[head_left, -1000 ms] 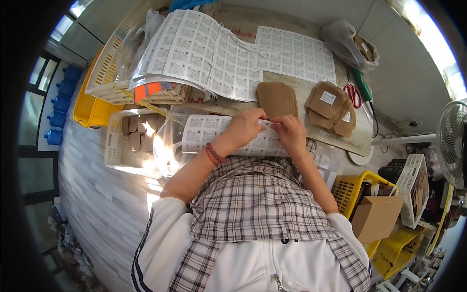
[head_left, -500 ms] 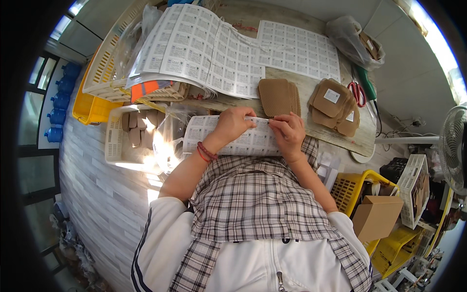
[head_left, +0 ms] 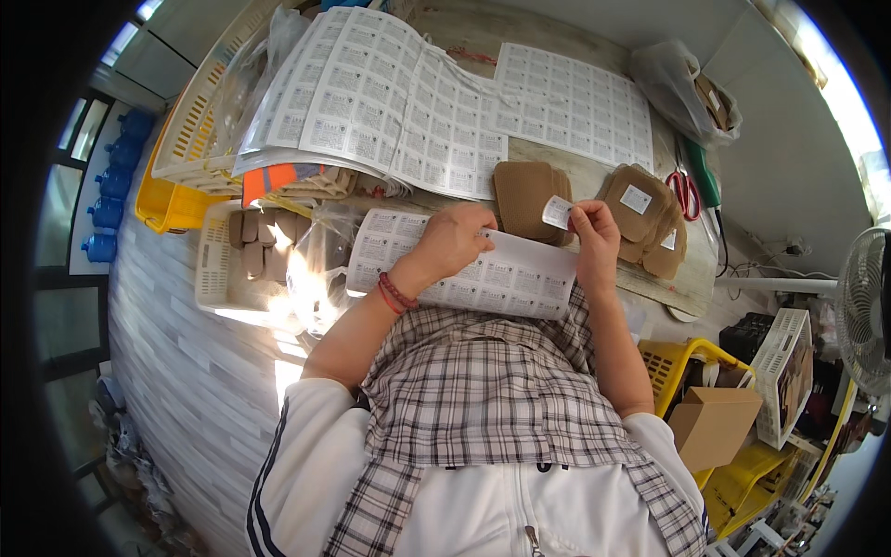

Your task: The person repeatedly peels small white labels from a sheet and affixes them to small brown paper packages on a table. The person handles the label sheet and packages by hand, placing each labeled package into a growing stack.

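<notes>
My left hand (head_left: 455, 239) pinches the upper edge of a sheet of printed stickers (head_left: 492, 278), held over my lap at the table's near edge. A blank strip shows along the sheet's upper right. Between the thumb and fingertips of my right hand (head_left: 597, 237) is a single small white sticker (head_left: 557, 213), off the sheet. Just behind that sticker stands a stack of brown cardboard pieces with rounded corners (head_left: 527, 197). To its right is a looser pile of the same pieces (head_left: 640, 199), with white stickers on a couple of them.
More sticker sheets (head_left: 371, 93) cover the back of the table. At the right lie red-handled scissors (head_left: 685, 193), a green-handled tool (head_left: 703, 173) and a plastic bag (head_left: 670, 79). A pale crate (head_left: 212, 269) with brown pieces stands left; a yellow crate (head_left: 661, 371) and fan (head_left: 868, 311) stand right.
My right hand has moved right and away from the sheet, a single sticker now peeled off in its fingers. My left hand stays on the sheet, whose right end is now uncovered.
</notes>
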Motion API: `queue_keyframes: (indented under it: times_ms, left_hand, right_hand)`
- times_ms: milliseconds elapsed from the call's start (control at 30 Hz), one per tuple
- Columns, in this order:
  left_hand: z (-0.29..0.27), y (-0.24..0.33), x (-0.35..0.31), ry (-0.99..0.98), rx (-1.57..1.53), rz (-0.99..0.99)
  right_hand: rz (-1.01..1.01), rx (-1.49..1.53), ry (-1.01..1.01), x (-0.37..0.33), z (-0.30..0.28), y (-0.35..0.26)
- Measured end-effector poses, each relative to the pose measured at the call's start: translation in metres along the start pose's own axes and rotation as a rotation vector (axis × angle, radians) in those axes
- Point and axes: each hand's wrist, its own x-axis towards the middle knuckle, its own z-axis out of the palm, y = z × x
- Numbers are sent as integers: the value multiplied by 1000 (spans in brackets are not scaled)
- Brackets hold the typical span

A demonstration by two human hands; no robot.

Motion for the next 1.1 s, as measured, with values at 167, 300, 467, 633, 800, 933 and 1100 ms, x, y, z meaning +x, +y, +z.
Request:
queue_keyframes:
  times_ms: [167, 300, 467, 633, 800, 933, 1100]
  left_hand:
    - [26, -4, 8, 132, 116, 331]
    - [27, -4, 13, 34, 86, 277]
    - [27, -4, 14, 46, 90, 287]
    - [28, -5, 14, 55, 100, 290]
    - [27, -2, 15, 54, 115, 298]
    - [20, 7, 15, -22, 73, 189]
    - [19, 9, 15, 30, 53, 239]
  right_hand:
    - [76, -259, -62, 52, 11, -6]
    - [67, -539, -119, 73, 10, 22]
    - [42, -710, -115, 79, 8, 34]
    - [48, -761, -116, 80, 12, 26]
    - [-1, -812, -96, 78, 13, 26]
    - [-23, -842, -81, 73, 19, 21]
    - [-79, -847, -69, 69, 22, 20]
